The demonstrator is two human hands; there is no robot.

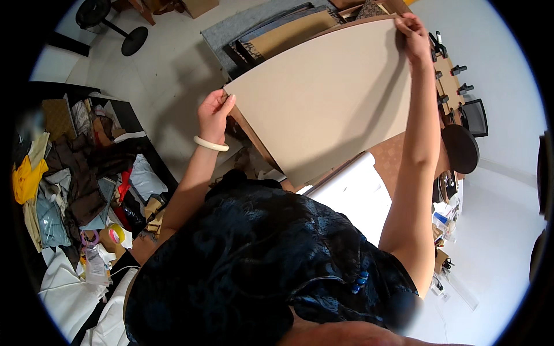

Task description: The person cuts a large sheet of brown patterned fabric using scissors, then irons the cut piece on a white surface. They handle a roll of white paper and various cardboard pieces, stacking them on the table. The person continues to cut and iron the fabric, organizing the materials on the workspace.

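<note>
We hold a broad beige sheet (323, 92) out in front of our body, above a brown table (398, 164) with a finely patterned top. The sheet looks smooth and matte, and its far edge bows in a long curve; a soft shadow runs slantwise across its right part. Our left hand (214, 115), with a pale, rounded bangle (211, 144) below it, is clamped on the left corner, thumb uppermost. Our right hand (412, 37) reaches farther and is closed on the far right corner, so our 2 hands are well apart. A brown strip follows the left edge, though we cannot tell whether it belongs to the sheet or the table. Glossy white paper (363, 187) curls up beside the near edge, between the sheet and our dark, floral-textured garment (248, 259). Past the far edge, flat stock with a tan panel (291, 36) crowds close. On the right, black clamps (459, 70) and a round dark seat (460, 149) stand just beyond our forearm. Leftward, pale floor (153, 78) gives room as far as a black bin (135, 115) of crumpled cloth and plastic.
</note>
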